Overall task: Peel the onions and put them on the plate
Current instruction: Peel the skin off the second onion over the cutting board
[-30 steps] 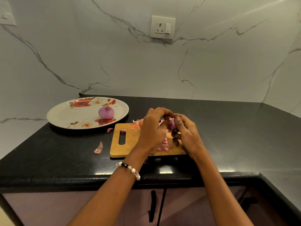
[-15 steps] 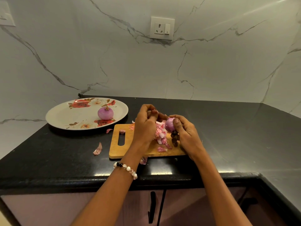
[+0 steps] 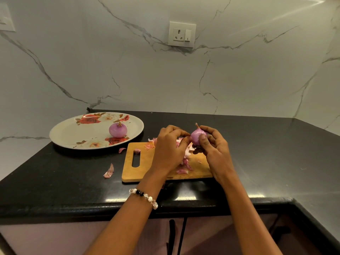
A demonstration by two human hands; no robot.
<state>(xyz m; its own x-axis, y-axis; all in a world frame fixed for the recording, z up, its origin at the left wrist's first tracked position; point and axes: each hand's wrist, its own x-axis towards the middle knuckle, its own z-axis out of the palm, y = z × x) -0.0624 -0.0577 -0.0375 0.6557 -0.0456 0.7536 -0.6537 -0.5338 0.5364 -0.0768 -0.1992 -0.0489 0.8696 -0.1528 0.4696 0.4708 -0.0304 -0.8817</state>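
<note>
- Head view: one peeled onion [image 3: 118,130] already sits on the flowered plate [image 3: 64,134], far left on the black counter [image 3: 257,153].
- A second onion [image 3: 197,137] is held up over the far edge of the wooden cutting board [image 3: 145,162], its purple skin looking mostly bare; it seems close to done, with the move to the plate left.
- Loose peels [image 3: 182,168] lie on the board, and one scrap [image 3: 109,171] lies on the counter to its left.
- The right hand [image 3: 214,150] has its grip curled round the onion, thumb across the near face.
- The left hand [image 3: 170,146] pinches at the onion's left side, fingers curled; whether it holds a strip of skin I cannot tell.
</note>
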